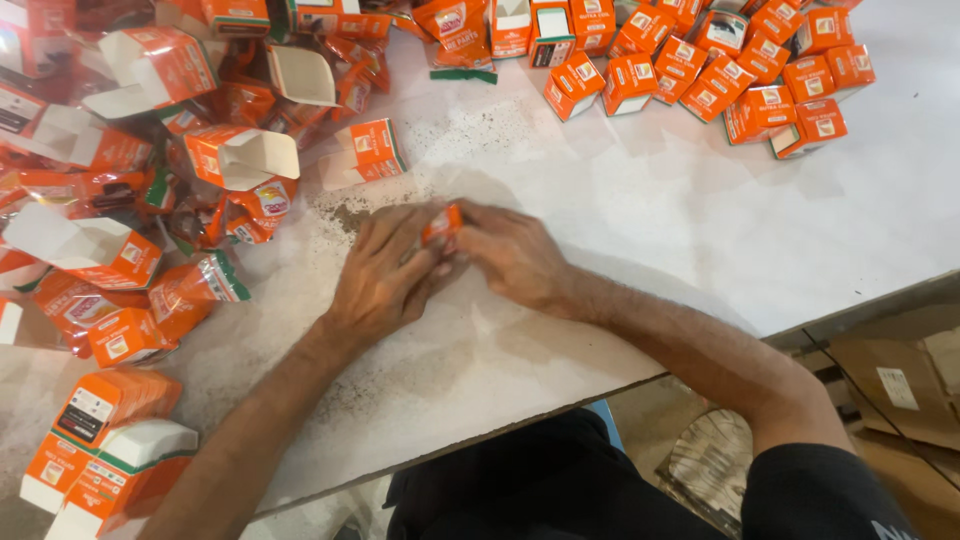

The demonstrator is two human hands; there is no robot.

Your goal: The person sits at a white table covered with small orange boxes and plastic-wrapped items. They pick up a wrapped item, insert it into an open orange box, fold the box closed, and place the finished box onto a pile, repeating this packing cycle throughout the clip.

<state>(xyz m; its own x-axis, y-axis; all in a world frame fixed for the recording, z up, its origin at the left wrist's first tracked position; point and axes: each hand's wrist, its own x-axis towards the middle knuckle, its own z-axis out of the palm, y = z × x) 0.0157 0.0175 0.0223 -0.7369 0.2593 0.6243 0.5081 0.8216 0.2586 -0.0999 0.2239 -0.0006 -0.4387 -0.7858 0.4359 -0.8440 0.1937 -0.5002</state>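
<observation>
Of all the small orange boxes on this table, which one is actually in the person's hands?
The small orange box at the table's middle, pinched between the left hand and right hand. All the others lie untouched in heaps at the left and far edge.

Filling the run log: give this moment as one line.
left hand: on small orange box | right hand: same box | table: white | closed boxes: far right

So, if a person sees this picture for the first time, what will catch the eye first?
Probably the two bare hands at the middle of the white table: the left hand and the right hand close together around one small orange box. Next, the loose heap of open orange cartons at the left, and the group of closed orange boxes at the top right.
</observation>
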